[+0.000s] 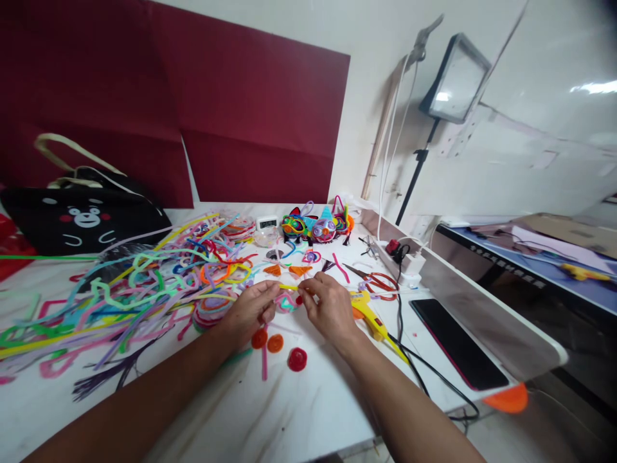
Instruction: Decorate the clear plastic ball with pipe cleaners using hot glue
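A glossy white wall [366, 38] fills the back of the room here, and a bright streak of glare [598, 87] shines on it over to my right. Large, creased dark-red sheets [260, 96] cover its left part, reaching down nearly to the white desk with brownish marble veins [207, 424]. A low pale panel with a rounded corner [482, 302] edges the desk's right side. Behind it, a rectangular dark-framed lamp [457, 80] tilts on a slim black pole [415, 177], near thin white cables [392, 135] hanging down the wall. Further right stands a blue-topped table [590, 294] with a black, white-lettered edge [477, 251]; greyish floor [554, 431] shows below.
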The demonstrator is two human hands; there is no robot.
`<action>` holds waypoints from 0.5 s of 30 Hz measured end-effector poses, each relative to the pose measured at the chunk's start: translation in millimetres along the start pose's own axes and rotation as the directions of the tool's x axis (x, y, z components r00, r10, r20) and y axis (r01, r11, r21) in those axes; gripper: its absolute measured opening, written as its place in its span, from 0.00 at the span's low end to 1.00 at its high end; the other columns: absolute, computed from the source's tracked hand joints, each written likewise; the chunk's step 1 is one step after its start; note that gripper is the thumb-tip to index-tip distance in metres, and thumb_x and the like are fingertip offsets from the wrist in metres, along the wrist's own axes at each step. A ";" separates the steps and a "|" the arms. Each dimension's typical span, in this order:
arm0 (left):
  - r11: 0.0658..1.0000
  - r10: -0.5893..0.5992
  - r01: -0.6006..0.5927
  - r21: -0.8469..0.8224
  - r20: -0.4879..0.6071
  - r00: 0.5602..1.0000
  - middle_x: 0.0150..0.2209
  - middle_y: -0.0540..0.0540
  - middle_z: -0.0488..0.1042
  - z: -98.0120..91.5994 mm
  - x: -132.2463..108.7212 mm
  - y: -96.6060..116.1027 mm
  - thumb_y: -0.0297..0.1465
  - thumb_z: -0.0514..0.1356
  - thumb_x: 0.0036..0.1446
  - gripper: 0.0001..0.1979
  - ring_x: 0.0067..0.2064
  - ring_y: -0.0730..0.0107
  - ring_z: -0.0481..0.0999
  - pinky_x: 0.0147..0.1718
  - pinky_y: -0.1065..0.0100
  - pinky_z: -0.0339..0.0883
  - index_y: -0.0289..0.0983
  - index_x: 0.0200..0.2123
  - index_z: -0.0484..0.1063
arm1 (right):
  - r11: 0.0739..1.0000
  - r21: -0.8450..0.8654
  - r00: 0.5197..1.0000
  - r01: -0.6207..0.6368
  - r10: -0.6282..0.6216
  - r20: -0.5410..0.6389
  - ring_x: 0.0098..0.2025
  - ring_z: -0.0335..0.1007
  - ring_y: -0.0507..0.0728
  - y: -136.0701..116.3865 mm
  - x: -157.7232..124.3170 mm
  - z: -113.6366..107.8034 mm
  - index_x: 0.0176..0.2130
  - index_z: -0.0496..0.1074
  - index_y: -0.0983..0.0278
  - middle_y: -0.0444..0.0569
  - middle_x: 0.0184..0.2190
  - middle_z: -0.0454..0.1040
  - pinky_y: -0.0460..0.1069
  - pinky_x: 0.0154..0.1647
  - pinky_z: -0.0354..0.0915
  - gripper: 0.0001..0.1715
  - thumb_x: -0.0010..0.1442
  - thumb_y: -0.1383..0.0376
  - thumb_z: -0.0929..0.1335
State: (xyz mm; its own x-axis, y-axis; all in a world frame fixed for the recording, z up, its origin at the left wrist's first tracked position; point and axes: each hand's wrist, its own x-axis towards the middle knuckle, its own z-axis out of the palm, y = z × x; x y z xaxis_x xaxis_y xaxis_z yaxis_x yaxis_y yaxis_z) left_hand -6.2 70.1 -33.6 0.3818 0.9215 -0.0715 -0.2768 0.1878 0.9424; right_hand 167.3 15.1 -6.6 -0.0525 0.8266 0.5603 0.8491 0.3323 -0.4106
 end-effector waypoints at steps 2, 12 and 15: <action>1.000 0.003 -0.003 -0.012 -0.009 1.000 0.21 0.58 0.63 1.3 -0.5 0.8 0.42 0.70 0.46 0.20 0.15 0.87 0.54 0.13 0.79 0.44 0.34 0.32 0.68 | 1.000 0.001 1.000 0.005 -0.005 0.002 0.35 0.70 0.55 0.6 -0.2 0.6 0.37 0.77 0.60 0.47 0.32 0.73 0.47 0.34 0.61 0.09 0.61 0.69 0.66; 0.998 -0.006 0.003 -0.060 -0.050 0.999 0.21 0.58 0.64 2.9 -0.4 1.3 0.39 0.73 0.42 0.21 0.14 0.88 0.55 0.13 0.80 0.47 0.34 0.32 0.69 | 1.000 -0.006 1.000 -0.007 0.007 0.012 0.35 0.69 0.55 0.8 -0.6 1.4 0.39 0.78 0.60 0.47 0.33 0.73 0.47 0.33 0.59 0.10 0.61 0.69 0.66; 0.997 -0.005 0.000 -0.079 -0.055 0.998 0.21 0.58 0.64 3.1 -0.7 2.0 0.38 0.73 0.41 0.21 0.15 0.88 0.56 0.13 0.80 0.48 0.33 0.32 0.69 | 1.000 0.001 1.000 -0.019 0.018 0.018 0.36 0.70 0.55 0.7 -0.3 1.3 0.39 0.78 0.61 0.48 0.33 0.73 0.47 0.34 0.60 0.10 0.61 0.69 0.66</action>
State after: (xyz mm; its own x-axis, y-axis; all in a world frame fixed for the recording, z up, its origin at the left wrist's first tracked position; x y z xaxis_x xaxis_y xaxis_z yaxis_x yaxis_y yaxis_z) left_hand -4.3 68.8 -30.7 0.3344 0.9378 -0.0936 -0.3455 0.2143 0.9136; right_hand 167.2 15.7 -8.0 -0.0464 0.8408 0.5394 0.8496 0.3172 -0.4213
